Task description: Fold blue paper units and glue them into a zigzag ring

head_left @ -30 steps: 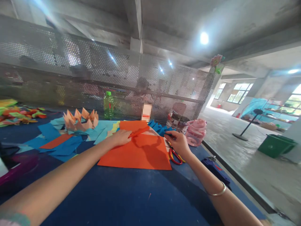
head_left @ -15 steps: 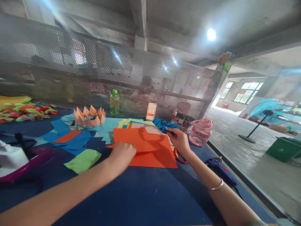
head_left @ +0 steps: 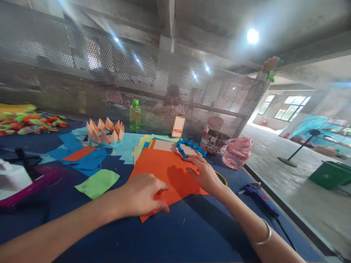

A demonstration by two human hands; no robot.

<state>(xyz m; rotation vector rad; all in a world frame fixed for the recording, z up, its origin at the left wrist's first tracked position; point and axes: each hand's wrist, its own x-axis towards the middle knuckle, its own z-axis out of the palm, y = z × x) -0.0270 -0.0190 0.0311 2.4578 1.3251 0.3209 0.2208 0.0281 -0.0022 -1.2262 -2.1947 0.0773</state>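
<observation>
A large orange paper sheet (head_left: 164, 171) lies on the blue table (head_left: 170, 237), on top of a stack of coloured sheets. My left hand (head_left: 142, 195) pinches the sheet's near corner, thumb under the edge. My right hand (head_left: 204, 175) rests flat on the sheet's right side with fingers stretched out. A blue folded paper chain (head_left: 189, 146) lies just beyond my right hand. Yellow scissor handles (head_left: 221, 178) peek out beside my right wrist.
A peach paper crown (head_left: 105, 131), green bottle (head_left: 135, 115), woven basket (head_left: 214, 140) and pink container (head_left: 237, 153) stand farther back. A green paper square (head_left: 97, 182) and blue scraps lie left. A blue glue gun (head_left: 259, 195) lies right, near the table edge. A perforated metal screen stands behind.
The orange sheet has slid toward me. My left hand came back to its near corner. My right hand let go of the small dark thing and now lies flat on the paper.
</observation>
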